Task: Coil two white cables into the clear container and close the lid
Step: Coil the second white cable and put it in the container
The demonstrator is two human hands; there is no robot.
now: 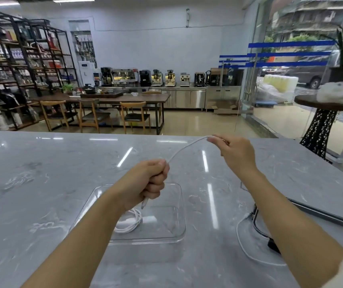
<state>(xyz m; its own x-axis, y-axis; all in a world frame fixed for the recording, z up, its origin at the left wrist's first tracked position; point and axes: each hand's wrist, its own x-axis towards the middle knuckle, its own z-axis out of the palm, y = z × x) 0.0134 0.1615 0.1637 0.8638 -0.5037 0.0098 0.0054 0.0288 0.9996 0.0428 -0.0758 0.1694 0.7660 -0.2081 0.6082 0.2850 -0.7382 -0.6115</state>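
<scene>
A clear rectangular container (178,206) stands open on the marble counter, near its front edge. One white cable (130,224) lies coiled in its left half, partly hidden by my left forearm. A second white cable (184,147) stretches through the air between my hands. My left hand (147,182) is fisted around it above the container, with the white plug end poking out below the fist. Farther right and higher, my right hand (236,152) pinches the same cable between thumb and fingers. No lid can be told apart with certainty.
A grey flat slab (322,213), perhaps a laptop, lies at the right under my right forearm. A black cable (259,227) and another thin white cable (247,251) curve on the marble counter (41,194) beside it.
</scene>
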